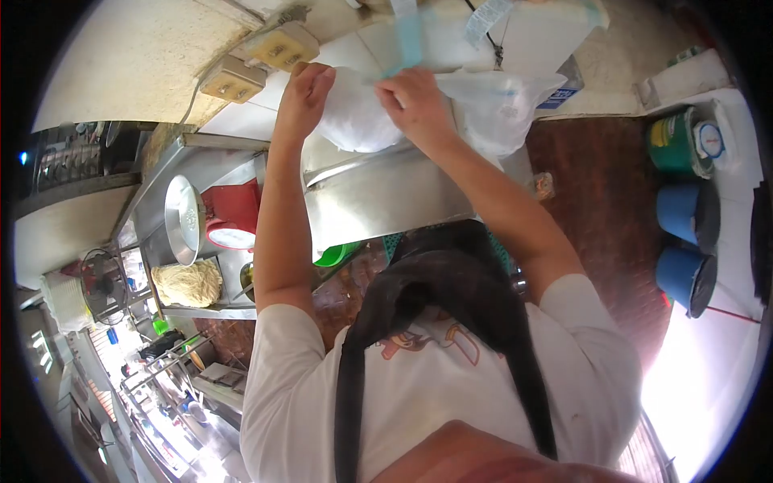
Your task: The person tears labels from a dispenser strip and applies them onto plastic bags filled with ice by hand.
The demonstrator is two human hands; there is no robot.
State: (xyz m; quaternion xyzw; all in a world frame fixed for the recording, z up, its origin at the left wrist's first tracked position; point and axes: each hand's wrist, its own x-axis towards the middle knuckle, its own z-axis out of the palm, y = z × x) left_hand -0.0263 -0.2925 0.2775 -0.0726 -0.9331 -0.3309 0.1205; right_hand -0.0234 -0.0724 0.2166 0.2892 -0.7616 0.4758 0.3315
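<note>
Both my arms reach forward over a stainless steel surface [386, 201]. A white plastic bag [354, 117] with a rounded, filled shape hangs between my hands; what is inside cannot be made out. My left hand [308, 101] is closed at the bag's upper left edge. At the upper right edge, my right hand [415, 105] pinches the bag with curled fingers. Just right of my right hand is a second white plastic bag [499, 117], apart from my fingers.
To the left, a red scale [232, 213] with a metal pan [185, 220] stands near a bag of pale noodles [188, 283]. Electrical outlets [282, 46] are on the wall ahead. Blue buckets [678, 211] and a green tub [672, 142] line the right side.
</note>
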